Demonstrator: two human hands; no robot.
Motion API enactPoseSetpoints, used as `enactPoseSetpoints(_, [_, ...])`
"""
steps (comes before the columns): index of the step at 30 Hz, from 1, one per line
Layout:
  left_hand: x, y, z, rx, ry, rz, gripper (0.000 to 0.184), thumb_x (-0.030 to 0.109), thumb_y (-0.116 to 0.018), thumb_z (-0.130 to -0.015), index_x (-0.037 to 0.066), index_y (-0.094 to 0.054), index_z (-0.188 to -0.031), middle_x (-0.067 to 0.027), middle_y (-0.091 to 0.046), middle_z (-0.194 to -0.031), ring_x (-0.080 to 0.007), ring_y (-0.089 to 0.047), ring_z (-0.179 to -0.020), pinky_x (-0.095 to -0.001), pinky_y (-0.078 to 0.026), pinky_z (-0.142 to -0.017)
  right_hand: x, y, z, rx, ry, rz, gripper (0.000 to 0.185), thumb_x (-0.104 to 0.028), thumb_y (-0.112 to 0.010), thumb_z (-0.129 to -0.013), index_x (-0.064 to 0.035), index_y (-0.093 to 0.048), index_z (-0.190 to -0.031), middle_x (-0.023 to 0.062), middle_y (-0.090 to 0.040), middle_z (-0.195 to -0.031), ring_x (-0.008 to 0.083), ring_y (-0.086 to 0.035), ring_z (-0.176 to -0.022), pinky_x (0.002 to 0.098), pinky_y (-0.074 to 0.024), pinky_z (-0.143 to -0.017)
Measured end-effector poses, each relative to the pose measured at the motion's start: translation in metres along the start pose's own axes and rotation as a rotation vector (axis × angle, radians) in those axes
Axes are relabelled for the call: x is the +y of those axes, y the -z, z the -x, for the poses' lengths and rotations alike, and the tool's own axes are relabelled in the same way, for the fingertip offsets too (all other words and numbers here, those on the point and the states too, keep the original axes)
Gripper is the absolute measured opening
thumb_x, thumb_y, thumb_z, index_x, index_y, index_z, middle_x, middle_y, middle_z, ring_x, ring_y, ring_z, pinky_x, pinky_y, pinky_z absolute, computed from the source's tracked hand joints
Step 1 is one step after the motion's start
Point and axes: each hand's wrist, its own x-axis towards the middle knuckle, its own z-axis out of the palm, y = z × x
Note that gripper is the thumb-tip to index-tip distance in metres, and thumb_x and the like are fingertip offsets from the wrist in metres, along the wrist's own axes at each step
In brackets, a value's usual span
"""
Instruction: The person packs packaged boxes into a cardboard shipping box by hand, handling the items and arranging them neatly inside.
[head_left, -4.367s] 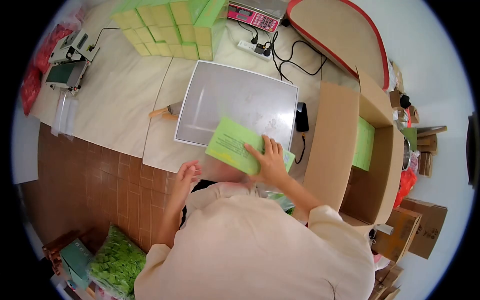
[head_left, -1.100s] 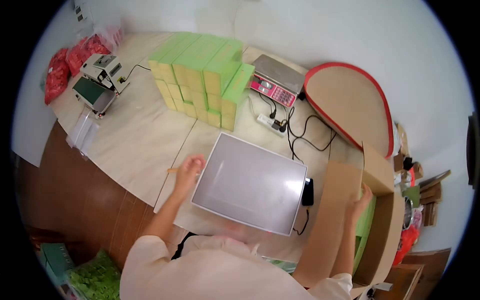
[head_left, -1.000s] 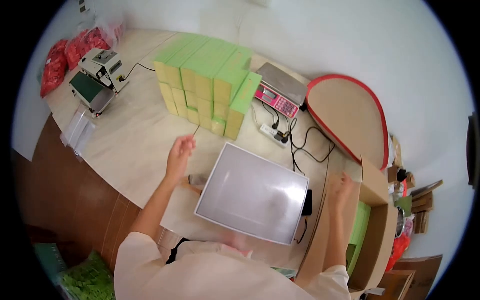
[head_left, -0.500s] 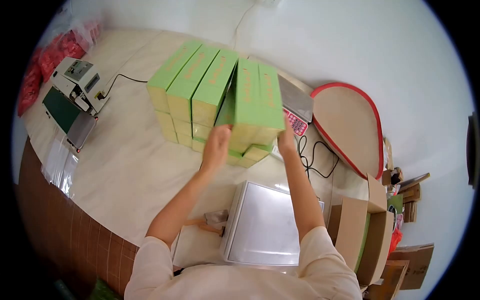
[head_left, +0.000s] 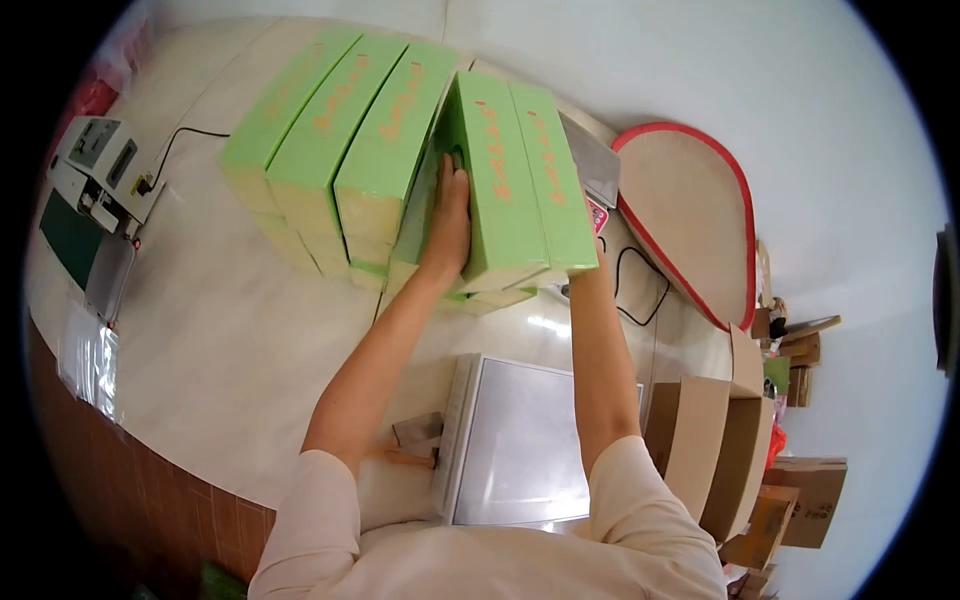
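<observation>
Two green boxes (head_left: 520, 185) stand side by side between my hands, tilted slightly away from the other boxes. My left hand (head_left: 452, 220) presses flat against their left side, with its fingers in the gap beside the stack. On the right side, my right hand (head_left: 590, 262) is mostly hidden behind the boxes; only its wrist and a little of the hand show. To the left stands a stack of similar green boxes (head_left: 320, 130) with pale yellow ends. Further green boxes lie below the held pair.
A metal-topped platform (head_left: 530, 440) lies in front of me, with a wooden-handled tool (head_left: 415, 440) at its left. An open carton (head_left: 700, 440) stands at the right. Behind are a scale (head_left: 592, 165) and a red-rimmed board (head_left: 690, 220). A machine (head_left: 100, 170) sits far left.
My right hand left the carton, and both hands reached to the stack and took hold of two green boxes. My left hand has since slid further along their side. The view has shifted closer to the stack.
</observation>
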Motion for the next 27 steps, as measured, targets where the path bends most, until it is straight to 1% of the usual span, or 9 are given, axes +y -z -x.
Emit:
enactPoseSetpoints(2, [0.01, -0.022, 0.027, 0.017, -0.153, 0.003, 0.074, 0.053, -0.027, -0.096, 0.004, -0.002, -0.147, -0.0111, -0.006, -0.153, -0.0221, -0.01, -0.14, -0.0317, -0.012, -0.112, -0.01, 0.007, 0.025, 0.004, 0.005, 0.086, 0.055, -0.046, -0.04, -0.096, -0.0073, -0.043, -0.134, 0.0065, -0.051, -0.129, 0.0197, -0.051, -0.113, 0.0325, -0.0435, -0.094])
enactPoseSetpoints(7, [-0.028, -0.057, 0.118, 0.084, -0.455, -0.403, 0.08, 0.052, -0.026, -0.096, -0.004, 0.006, -0.143, -0.0217, 0.011, -0.151, -0.0357, 0.01, -0.14, -0.0469, 0.002, -0.112, -0.039, 0.039, 0.12, -0.011, -0.102, 0.228, 0.054, -0.045, -0.04, -0.096, -0.0072, -0.042, -0.135, 0.0064, -0.05, -0.13, 0.0194, -0.051, -0.114, 0.0322, -0.0432, -0.094])
enactPoseSetpoints(10, [-0.048, -0.093, 0.203, 0.083, -0.475, -0.425, 0.086, 0.053, -0.028, -0.094, -0.008, 0.012, -0.14, -0.0292, 0.016, -0.147, -0.0435, 0.015, -0.137, -0.0529, 0.006, -0.109, -0.042, 0.066, 0.189, -0.018, -0.234, 0.283, 0.054, -0.044, -0.04, -0.096, -0.0071, -0.042, -0.135, 0.0064, -0.05, -0.13, 0.0193, -0.051, -0.114, 0.032, -0.043, -0.094])
enactPoseSetpoints(14, [-0.08, -0.129, 0.3, 0.093, -0.369, -0.253, 0.09, 0.055, -0.026, -0.094, -0.006, 0.026, -0.135, -0.025, 0.031, -0.143, -0.0376, 0.025, -0.135, -0.0505, 0.009, -0.108, -0.033, 0.111, 0.263, -0.045, -0.42, 0.314, 0.054, -0.044, -0.041, -0.096, -0.0071, -0.042, -0.135, 0.0063, -0.049, -0.131, 0.0191, -0.05, -0.115, 0.0318, -0.0428, -0.095])
enactPoseSetpoints(20, [-0.154, -0.161, 0.385, 0.188, -0.219, -0.284, 0.091, 0.057, -0.025, -0.094, -0.003, 0.031, -0.134, -0.0217, 0.035, -0.142, -0.0353, 0.025, -0.135, -0.0489, 0.009, -0.108, -0.013, 0.132, 0.315, 0.029, -0.736, 0.466, 0.052, -0.038, -0.04, -0.097, -0.007, -0.038, -0.139, 0.0065, -0.044, -0.138, 0.0185, -0.047, -0.12, 0.0307, -0.0394, -0.099])
enactPoseSetpoints(21, [-0.162, -0.167, 0.396, 0.226, -0.202, -0.328, 0.091, 0.056, -0.025, -0.094, -0.003, 0.031, -0.134, -0.0217, 0.034, -0.143, -0.0343, 0.024, -0.136, -0.0481, 0.008, -0.109, -0.006, 0.142, 0.316, -0.085, -0.766, 0.468, 0.053, -0.036, -0.038, -0.098, -0.0064, -0.034, -0.141, 0.0075, -0.037, -0.144, 0.0193, -0.038, -0.129, 0.0296, -0.0315, -0.105])
enactPoseSetpoints(24, [-0.191, -0.188, 0.426, 0.296, -0.173, -0.323, 0.088, 0.054, -0.024, -0.095, -0.002, 0.031, -0.135, -0.0218, 0.03, -0.145, -0.033, 0.02, -0.137, -0.0465, 0.006, -0.11, 0.018, 0.17, 0.319, -0.355, -0.759, 0.452, 0.054, -0.036, -0.036, -0.098, -0.0052, -0.031, -0.142, 0.0079, -0.031, -0.147, 0.0194, -0.03, -0.134, 0.0289, -0.0234, -0.11])
enactPoseSetpoints(25, [-0.198, -0.194, 0.439, 0.312, -0.139, -0.347, 0.088, 0.054, -0.024, -0.095, -0.002, 0.031, -0.135, -0.0218, 0.03, -0.145, -0.033, 0.02, -0.137, -0.0465, 0.006, -0.11, -0.003, 0.15, 0.323, -0.36, -0.787, 0.631, 0.054, -0.036, -0.035, -0.099, -0.0043, -0.03, -0.142, 0.0078, -0.029, -0.148, 0.0192, -0.026, -0.136, 0.0286, -0.0197, -0.111])
enactPoseSetpoints(27, [-0.208, -0.204, 0.449, 0.371, -0.081, -0.378, 0.085, 0.052, -0.024, -0.096, -0.002, 0.026, -0.137, -0.0211, 0.025, -0.147, -0.0329, 0.016, -0.138, -0.0453, 0.004, -0.11, -0.002, 0.155, 0.318, -0.55, -0.724, 0.683, 0.055, -0.038, -0.033, -0.099, -0.0042, -0.03, -0.142, 0.0082, -0.03, -0.147, 0.0191, -0.027, -0.135, 0.0294, -0.0217, -0.111])
